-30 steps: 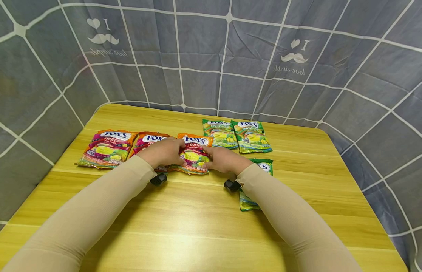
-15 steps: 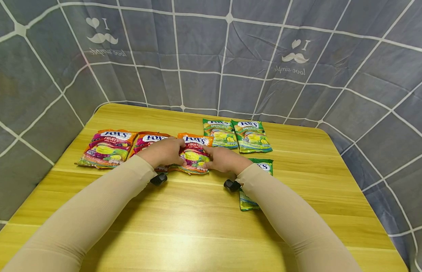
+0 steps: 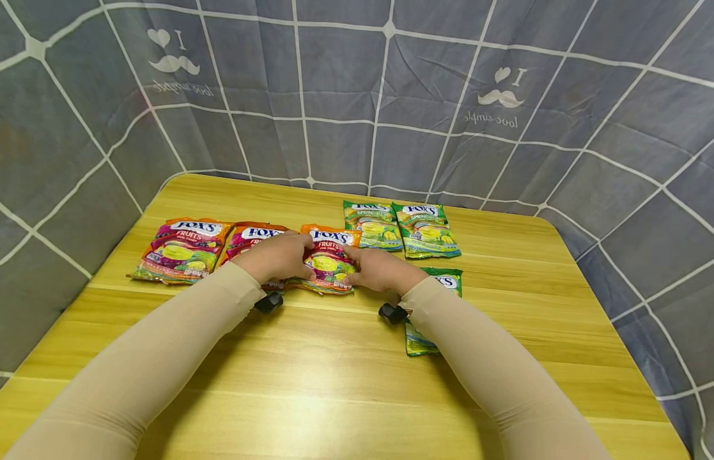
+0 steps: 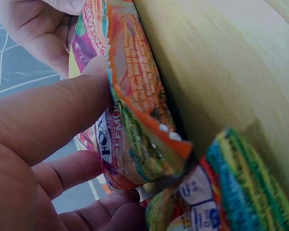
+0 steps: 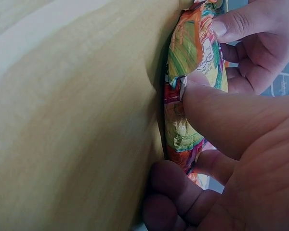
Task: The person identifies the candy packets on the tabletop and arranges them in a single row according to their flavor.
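Observation:
An orange and purple Fox's Fruits candy bag (image 3: pixel 328 263) lies on the wooden table between both hands. My left hand (image 3: pixel 278 257) holds its left edge, with the thumb (image 4: pixel 53 113) on the front in the left wrist view. The right hand (image 3: pixel 387 269) holds the opposite edge, and in the right wrist view its thumb (image 5: pixel 221 113) presses the wrapper while other fingers curl lower down. Beneath the left hand, a second Fruits bag (image 3: pixel 247 239) is partly covered. Under the right wrist, a green Fox's bag (image 3: pixel 421 342) is also partly hidden.
A third Fruits bag (image 3: pixel 184 250) lies at the left of the row. Two green Fox's Spring bags, the left one (image 3: pixel 372 227) and the right one (image 3: pixel 427 231), sit side by side farther back. A grey gridded cloth (image 3: pixel 339 76) surrounds the table's (image 3: pixel 310 383) far sides.

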